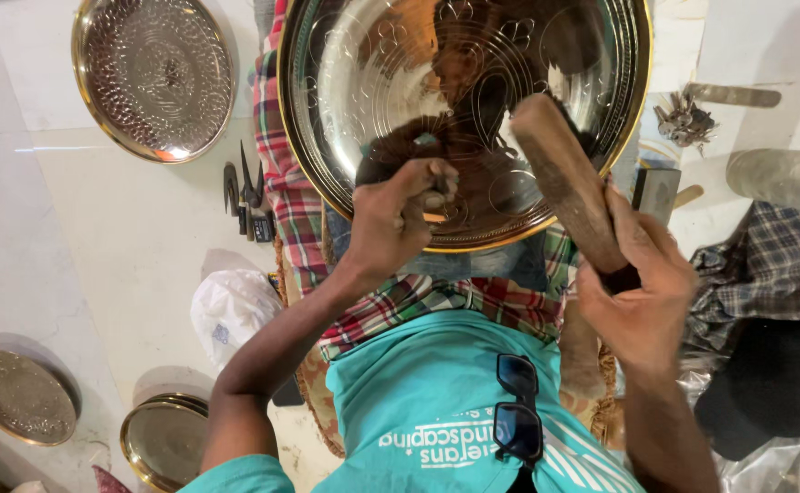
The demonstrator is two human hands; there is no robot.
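Note:
A large round brass tray (pixel 327 91) with engraved flower patterns rests on my lap over a checked cloth (pixel 295 210). My left hand (pixel 395 219) is closed around a small metal punch (pixel 438 183), its tip set on the tray's surface near the lower rim. My right hand (pixel 642 292) grips the handle of a wooden mallet (pixel 564 178), whose head hangs over the tray just right of the punch. The tray mirrors both hands darkly.
A finished hammered tray (pixel 153 73) lies at upper left, with two more trays (pixel 21 397) (pixel 162 438) at lower left. Pliers and small tools (pixel 246 196) lie on the pale floor. A white plastic bag (pixel 231 306), checked fabric (pixel 774 265) and metal bits (pixel 683 119) sit around me.

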